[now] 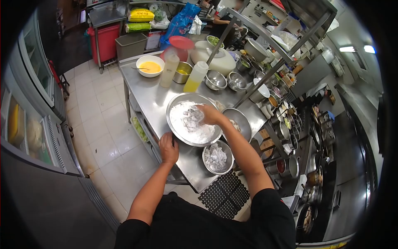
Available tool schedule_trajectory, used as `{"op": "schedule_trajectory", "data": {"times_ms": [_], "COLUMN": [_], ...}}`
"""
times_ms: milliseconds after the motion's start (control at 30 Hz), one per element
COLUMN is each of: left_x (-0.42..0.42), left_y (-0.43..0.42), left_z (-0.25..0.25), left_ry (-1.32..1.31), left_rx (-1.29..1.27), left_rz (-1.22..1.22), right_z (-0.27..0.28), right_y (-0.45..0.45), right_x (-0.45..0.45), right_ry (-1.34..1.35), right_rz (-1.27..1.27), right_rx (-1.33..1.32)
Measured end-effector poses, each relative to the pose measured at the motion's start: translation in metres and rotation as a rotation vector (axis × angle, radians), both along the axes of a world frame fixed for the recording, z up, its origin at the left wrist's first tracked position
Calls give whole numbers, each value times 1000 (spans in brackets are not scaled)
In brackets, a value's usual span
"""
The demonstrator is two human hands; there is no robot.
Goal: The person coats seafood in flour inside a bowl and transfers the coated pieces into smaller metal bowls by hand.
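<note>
A large steel bowl [169,120] of white powder stands on the steel table [141,97]. My right hand [208,115] reaches into it from the right, its fingers down at white-coated pieces [191,118]; the fingertips are hidden. My left hand [168,147] is at the bowl's near left side, by the table edge, its fingers bent; what it grips, if anything, cannot be made out. Just below the large bowl, a smaller steel bowl [229,166] holds more white-coated pieces [215,158]. Another steel bowl [245,120] with a few pale pieces is partly behind my right forearm.
Behind the large bowl are a white bowl of yellow liquid [149,67], two squeeze bottles [196,77], a steel pot [182,72] and empty steel bowls [215,79]. A shelf post [265,79] rises at the right. A person [224,23] stands at the back.
</note>
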State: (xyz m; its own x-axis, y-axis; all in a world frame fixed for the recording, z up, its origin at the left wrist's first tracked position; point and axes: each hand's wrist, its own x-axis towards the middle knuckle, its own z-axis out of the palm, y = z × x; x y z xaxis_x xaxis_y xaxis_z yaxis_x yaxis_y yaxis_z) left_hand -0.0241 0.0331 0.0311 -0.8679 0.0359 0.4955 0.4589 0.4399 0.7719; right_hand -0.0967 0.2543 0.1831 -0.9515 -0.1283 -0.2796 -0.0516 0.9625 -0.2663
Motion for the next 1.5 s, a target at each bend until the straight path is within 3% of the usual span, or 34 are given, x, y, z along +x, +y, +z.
{"op": "schedule_trajectory", "data": {"times_ms": [67,133,233,400,633,700,733,800,833,933,1067,1133,1233,1333,1500], "left_x": [1,1,1,1,-1,0,1,1,0,1,1,1,0,0,1], "left_y": [1,1,2,4,4,3,3,3,3,1,1,2,2,2,-1], "left_z": [0,0,-3,-4,-7,-5,-4,-4,-4,-1,-1,-3,-5,-4,3], "left_ry": [11,0,9,22,8,5,-1,5,9,-25,-11,-7,5,8,-8], "left_rx": [1,9,12,3,-16,-20,-24,-20,-19,-20,-32,-13,-25,-21,4], "left_rz": [2,-2,12,25,18,21,23,18,11,-14,10,6,14,18,-5], "right_z": [-26,-37,-37,14,47,55,36,-17,-18,-47,-33,-4,11,-33,-25], "right_y": [-3,-10,-5,1,-5,-7,4,34,24,19,26,12,-15,-29,-6], "right_x": [9,12,6,3,13,22,21,18,24,31,14,8,2,-5,-9], "right_ry": [207,103,265,271,5,-70,-69,166,72,227,255,248,35,53,202], "right_rz": [207,83,11,-49,-110,-240,-236,-2,-25,-63,-45,-19,100,182,76], "right_rx": [26,32,-54,-113,-314,-450,-449,49,110,68,45,25,-38,43,-37]}}
